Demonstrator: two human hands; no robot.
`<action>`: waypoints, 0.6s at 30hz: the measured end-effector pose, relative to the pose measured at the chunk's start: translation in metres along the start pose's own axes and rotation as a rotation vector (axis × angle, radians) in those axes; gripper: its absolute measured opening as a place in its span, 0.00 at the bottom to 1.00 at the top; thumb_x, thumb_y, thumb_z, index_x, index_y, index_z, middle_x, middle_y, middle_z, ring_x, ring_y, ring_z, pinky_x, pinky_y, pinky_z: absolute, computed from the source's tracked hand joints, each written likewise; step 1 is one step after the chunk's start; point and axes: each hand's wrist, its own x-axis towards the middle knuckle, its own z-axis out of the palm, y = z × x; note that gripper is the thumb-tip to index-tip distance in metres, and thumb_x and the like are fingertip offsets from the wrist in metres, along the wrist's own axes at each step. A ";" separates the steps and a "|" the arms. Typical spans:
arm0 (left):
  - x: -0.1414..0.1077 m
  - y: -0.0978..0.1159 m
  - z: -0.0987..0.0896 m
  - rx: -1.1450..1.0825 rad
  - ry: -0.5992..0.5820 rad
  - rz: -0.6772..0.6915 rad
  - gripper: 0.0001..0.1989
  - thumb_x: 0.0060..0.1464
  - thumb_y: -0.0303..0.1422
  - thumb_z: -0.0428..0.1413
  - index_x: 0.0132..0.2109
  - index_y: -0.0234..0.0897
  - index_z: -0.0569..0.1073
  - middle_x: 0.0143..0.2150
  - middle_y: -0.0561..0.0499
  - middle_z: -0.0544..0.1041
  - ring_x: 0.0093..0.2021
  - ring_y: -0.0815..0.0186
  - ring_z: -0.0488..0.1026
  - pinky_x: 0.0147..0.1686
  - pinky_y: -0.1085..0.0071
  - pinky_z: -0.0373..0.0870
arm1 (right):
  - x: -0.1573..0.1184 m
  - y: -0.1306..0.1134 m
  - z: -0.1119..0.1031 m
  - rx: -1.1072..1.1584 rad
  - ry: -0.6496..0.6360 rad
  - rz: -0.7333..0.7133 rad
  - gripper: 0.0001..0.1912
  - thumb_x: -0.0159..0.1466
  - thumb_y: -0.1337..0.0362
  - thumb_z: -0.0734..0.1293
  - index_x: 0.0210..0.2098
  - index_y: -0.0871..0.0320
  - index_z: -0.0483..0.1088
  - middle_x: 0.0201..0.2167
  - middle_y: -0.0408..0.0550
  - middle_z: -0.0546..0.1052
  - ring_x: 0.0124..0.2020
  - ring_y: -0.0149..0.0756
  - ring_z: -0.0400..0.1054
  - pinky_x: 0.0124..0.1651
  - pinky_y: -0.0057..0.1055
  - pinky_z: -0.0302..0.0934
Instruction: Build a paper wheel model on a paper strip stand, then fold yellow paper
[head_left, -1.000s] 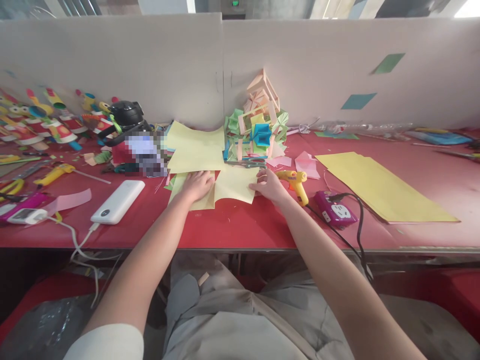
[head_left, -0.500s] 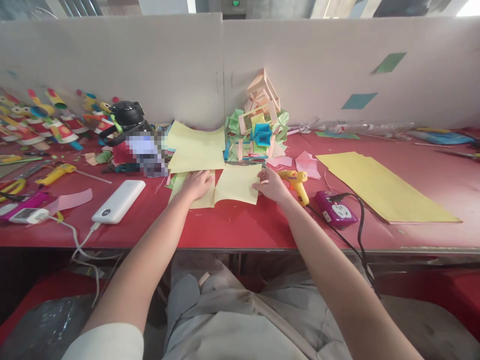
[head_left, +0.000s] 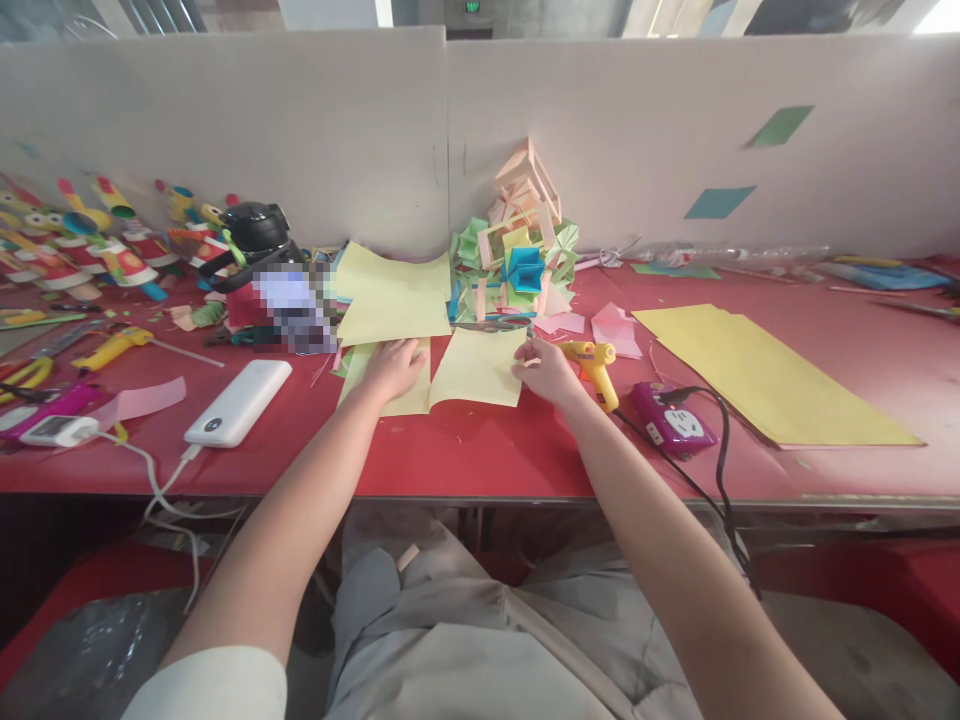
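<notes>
My left hand [head_left: 395, 370] lies flat with its fingers spread on a pale yellow sheet [head_left: 412, 399]. The right half of that paper [head_left: 480, 368] is slightly raised and curved, and my right hand [head_left: 541, 368] pinches its right edge. Behind my left hand, another pale yellow sheet [head_left: 394, 300] lies with its far edge curling up. Scissors [head_left: 510, 324] lie just beyond the paper, partly covered. Folded paper models [head_left: 521, 250] in green, blue and peach are piled against the partition.
Right of my right hand are a yellow glue gun [head_left: 596, 370], a purple power socket [head_left: 675, 418] and yellow sheets [head_left: 765, 380]. To the left are a white power bank [head_left: 238, 404], another yellow glue gun [head_left: 116, 350], a black-lidded bottle [head_left: 257, 235] and paper figures [head_left: 112, 245].
My right hand has shifted very slightly, and the paper's right edge has moved a little to the right with it. My left hand has stayed in place.
</notes>
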 end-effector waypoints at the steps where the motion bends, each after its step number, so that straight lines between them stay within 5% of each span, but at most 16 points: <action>1: 0.000 0.000 0.000 0.000 0.000 -0.002 0.22 0.68 0.40 0.41 0.57 0.35 0.72 0.63 0.39 0.72 0.63 0.51 0.67 0.63 0.56 0.61 | 0.000 0.000 0.000 0.001 0.002 0.001 0.09 0.46 0.66 0.65 0.29 0.55 0.66 0.31 0.43 0.70 0.29 0.33 0.65 0.35 0.34 0.62; 10: -0.002 0.002 -0.002 0.008 0.003 0.011 0.21 0.68 0.39 0.41 0.57 0.35 0.72 0.63 0.38 0.72 0.63 0.50 0.67 0.62 0.55 0.61 | -0.002 -0.001 0.000 0.062 -0.003 0.039 0.12 0.48 0.62 0.69 0.33 0.55 0.68 0.34 0.44 0.70 0.30 0.34 0.66 0.37 0.35 0.63; 14: -0.002 0.002 -0.001 0.010 0.017 -0.002 0.21 0.68 0.39 0.41 0.56 0.35 0.72 0.62 0.39 0.73 0.63 0.51 0.68 0.62 0.55 0.62 | -0.007 -0.010 -0.002 0.101 -0.020 0.102 0.26 0.46 0.53 0.76 0.41 0.55 0.71 0.42 0.49 0.69 0.41 0.40 0.69 0.46 0.40 0.66; 18: -0.001 0.000 0.000 -0.008 0.042 -0.030 0.20 0.67 0.37 0.42 0.55 0.36 0.72 0.61 0.40 0.74 0.62 0.51 0.69 0.62 0.57 0.62 | -0.013 -0.016 -0.003 0.115 -0.112 0.099 0.31 0.46 0.56 0.78 0.49 0.54 0.72 0.48 0.52 0.69 0.51 0.44 0.67 0.53 0.41 0.65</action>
